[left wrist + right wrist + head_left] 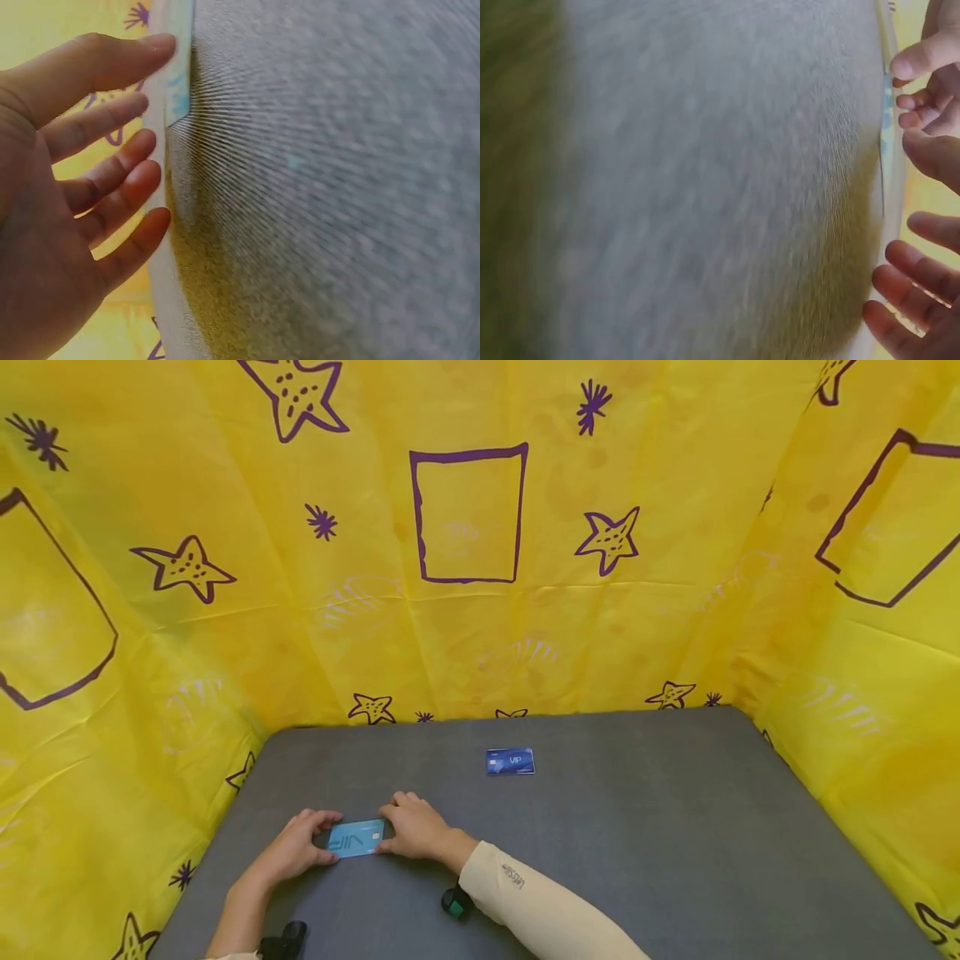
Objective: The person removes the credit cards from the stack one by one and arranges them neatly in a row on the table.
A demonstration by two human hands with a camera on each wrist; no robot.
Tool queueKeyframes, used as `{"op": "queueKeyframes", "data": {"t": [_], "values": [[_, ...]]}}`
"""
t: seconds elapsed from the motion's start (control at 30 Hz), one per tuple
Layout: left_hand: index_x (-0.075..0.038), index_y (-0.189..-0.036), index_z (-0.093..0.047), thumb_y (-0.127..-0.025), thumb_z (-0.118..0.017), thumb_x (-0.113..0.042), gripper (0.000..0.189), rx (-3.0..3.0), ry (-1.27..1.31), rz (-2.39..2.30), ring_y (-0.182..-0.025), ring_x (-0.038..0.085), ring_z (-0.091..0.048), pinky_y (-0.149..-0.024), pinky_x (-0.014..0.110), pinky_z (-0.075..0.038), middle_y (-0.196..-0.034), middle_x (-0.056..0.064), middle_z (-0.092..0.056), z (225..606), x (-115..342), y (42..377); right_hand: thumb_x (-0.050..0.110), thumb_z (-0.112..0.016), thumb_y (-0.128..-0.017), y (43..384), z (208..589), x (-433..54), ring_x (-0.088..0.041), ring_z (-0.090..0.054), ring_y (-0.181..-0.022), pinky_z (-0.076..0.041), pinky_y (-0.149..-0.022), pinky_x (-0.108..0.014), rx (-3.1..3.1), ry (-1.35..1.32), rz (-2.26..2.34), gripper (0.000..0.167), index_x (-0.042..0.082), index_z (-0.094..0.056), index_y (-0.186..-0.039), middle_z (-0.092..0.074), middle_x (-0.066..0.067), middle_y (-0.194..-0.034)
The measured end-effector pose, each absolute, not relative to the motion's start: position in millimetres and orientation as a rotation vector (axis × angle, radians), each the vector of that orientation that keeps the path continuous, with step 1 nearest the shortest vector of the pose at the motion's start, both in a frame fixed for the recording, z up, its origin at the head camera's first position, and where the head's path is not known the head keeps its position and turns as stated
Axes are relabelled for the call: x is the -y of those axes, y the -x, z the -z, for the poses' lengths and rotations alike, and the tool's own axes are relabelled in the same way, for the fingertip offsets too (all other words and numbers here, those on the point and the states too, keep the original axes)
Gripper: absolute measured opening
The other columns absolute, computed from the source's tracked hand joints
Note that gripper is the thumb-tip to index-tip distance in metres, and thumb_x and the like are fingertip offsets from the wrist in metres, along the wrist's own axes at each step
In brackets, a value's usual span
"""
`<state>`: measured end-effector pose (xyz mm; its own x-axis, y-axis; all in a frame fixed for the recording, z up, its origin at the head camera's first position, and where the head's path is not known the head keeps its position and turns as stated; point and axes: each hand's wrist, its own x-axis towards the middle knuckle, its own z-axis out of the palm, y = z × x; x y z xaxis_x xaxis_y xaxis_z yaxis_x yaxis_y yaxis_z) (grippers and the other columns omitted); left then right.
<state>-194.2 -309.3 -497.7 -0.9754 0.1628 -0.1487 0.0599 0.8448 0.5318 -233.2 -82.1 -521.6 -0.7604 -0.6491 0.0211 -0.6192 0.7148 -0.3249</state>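
My left hand (pixel 291 852) and right hand (pixel 416 827) are at opposite ends of the light-blue card (pixel 356 839), which is over the left part of the grey table (pixel 675 827). It sits nearer to me than the dark-blue card (pixel 511 762), which lies farther off and to the right. On my left hand, thumb and forefinger stand apart, about as wide as the card's end, with the other fingers loosely bent and spread. My right hand is set much the same way at the right end, thumb to the near side and forefinger to the far side. Neither looks clamped; I cannot tell how hard any fingertip presses, or whether the card is quite flat, because the wrist views show it almost edge-on.

What I would watch is uneven pushing. If one hand nudges harder than the other, I expect the light-blue card to turn askew or slide. Squeezing inward from both ends could bow it and make it spring out of my fingers. Something that thin offers little edge to catch, so a pick-up with only the fingertips might slip and drop it. The dark band (pixel 456 902) at my right wrist could drag on the table if I lower that arm, and jerk the card off line. The dark-blue card is well apart from both hands, so I judge a knock there unlikely.
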Motion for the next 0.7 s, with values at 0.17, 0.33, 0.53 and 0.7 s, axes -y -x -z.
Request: {"op": "queueKeyframes", "data": {"t": [0.17, 0.33, 0.53, 0.7], "values": [[-0.003, -0.123, -0.062, -0.077, -0.081, -0.024, 0.054, -2.915, -0.185, -0.822, -0.104, 0.029, -0.05, -0.089, 0.048, -0.044, -0.112, 0.013, -0.056, 494, 305, 196, 0.047, -0.068, -0.088, 236, 514, 66, -0.008, -0.047, -0.092, -0.043, -0.083, -0.022, -2.795, 1.066, 0.55, 0.05, 0.02, -0.062, -0.129, -0.057, 0.004, -0.108], [-0.002, -0.125, -0.061, -0.083, -0.075, -0.023, 0.049, -2.971, -0.174, -0.854, -0.107, 0.032, -0.05, -0.093, 0.053, -0.044, -0.115, 0.016, -0.056, 490, 291, 203, 0.044, -0.068, -0.088, 244, 505, 41, -0.011, -0.049, -0.095, -0.044, -0.084, -0.025, -2.8, 1.046, 0.606, 0.05, 0.018, -0.061, -0.131, -0.058, 0.001, -0.11], [-0.005, -0.128, -0.06, -0.084, -0.075, -0.022, 0.05, -2.993, -0.13, -0.912, -0.112, 0.035, -0.044, -0.093, 0.056, -0.041, -0.122, 0.019, -0.05, 490, 270, 213, 0.041, -0.07, -0.088, 257, 503, 9, -0.012, -0.051, -0.096, -0.046, -0.084, -0.027, -2.823, 0.997, 0.681, 0.051, 0.015, -0.062, -0.13, -0.059, -0.001, -0.112], [-0.007, -0.129, -0.06, -0.084, -0.075, -0.022, 0.05, -3.0, -0.131, -0.981, -0.112, 0.034, -0.042, -0.091, 0.054, -0.041, -0.123, 0.018, -0.049, 488, 246, 225, 0.037, -0.071, -0.088, 268, 503, -22, -0.018, -0.053, -0.1, -0.047, -0.087, -0.033, -2.838, 0.966, 0.759, 0.05, 0.011, -0.062, -0.129, -0.06, -0.006, -0.112]]}}
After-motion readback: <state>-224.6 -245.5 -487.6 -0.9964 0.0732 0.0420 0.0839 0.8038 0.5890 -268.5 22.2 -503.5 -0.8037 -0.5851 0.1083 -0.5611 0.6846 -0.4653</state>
